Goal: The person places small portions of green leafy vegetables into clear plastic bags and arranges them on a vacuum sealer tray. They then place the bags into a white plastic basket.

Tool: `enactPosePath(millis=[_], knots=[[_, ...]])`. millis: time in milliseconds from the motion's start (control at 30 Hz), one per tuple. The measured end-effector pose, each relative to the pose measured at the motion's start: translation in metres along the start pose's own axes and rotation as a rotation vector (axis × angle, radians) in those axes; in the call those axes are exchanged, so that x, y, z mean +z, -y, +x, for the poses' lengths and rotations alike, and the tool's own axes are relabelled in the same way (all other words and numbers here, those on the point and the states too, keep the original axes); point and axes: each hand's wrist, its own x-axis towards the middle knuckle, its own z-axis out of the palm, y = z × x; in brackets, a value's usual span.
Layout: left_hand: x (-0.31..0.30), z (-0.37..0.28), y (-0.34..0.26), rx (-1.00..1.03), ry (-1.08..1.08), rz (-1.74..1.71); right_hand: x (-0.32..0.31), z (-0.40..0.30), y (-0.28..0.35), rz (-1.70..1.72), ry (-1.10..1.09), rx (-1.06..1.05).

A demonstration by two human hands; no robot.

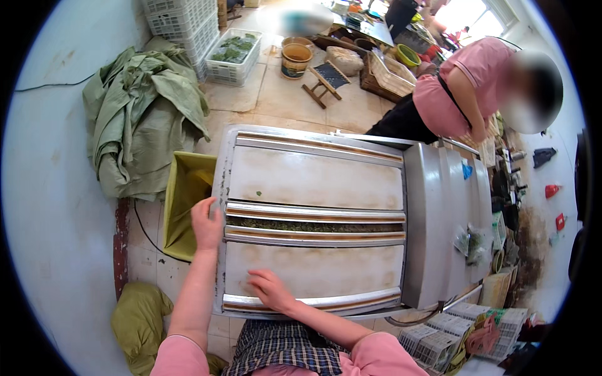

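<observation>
A metal-framed machine bed with two pale flat panels lies before me; the far panel (315, 176) bears a small green leaf bit (258, 193), and the near panel (324, 268) has brownish stains. Between them, metal rails (315, 237) border a narrow slot (310, 225) filled with green leafy bits. My left hand (207, 223) is at the bed's left edge, beside a yellow-green bag (181, 207), fingers slightly curled and holding nothing that I can see. Above the near panel's lower left part is my right hand (270, 289), fingers apart and empty.
A stepped metal housing (425, 225) adjoins the bed's right end. A co-worker in pink (470, 84) bends at the upper right. Green cloth (146, 117) is heaped at left. Beyond stand a crate of greens (233, 56), buckets (296, 61) and a folding stool (327, 80). Crates (437, 333) stand lower right.
</observation>
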Motion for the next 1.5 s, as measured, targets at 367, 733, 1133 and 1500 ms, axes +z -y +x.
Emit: enactPosePath(millis=[367, 733, 1133, 1500], knots=[[0.069, -0.024, -0.013, 0.384, 0.207, 0.319, -0.038, -0.169, 0.007, -0.346, -0.579, 0.257], [0.071, -0.053, -0.025, 0.388, 0.137, 0.479, 0.008, -0.283, 0.021, -0.152, -1.064, 0.552], [0.048, -0.438, -0.235, 1.175, 0.856, -0.34, 0.186, -0.509, 0.067, 0.232, -1.774, 0.887], [-0.081, -0.755, -0.17, 1.69, 1.636, -0.381, 0.44, -0.717, 0.139, 0.292, -2.43, 1.231]])
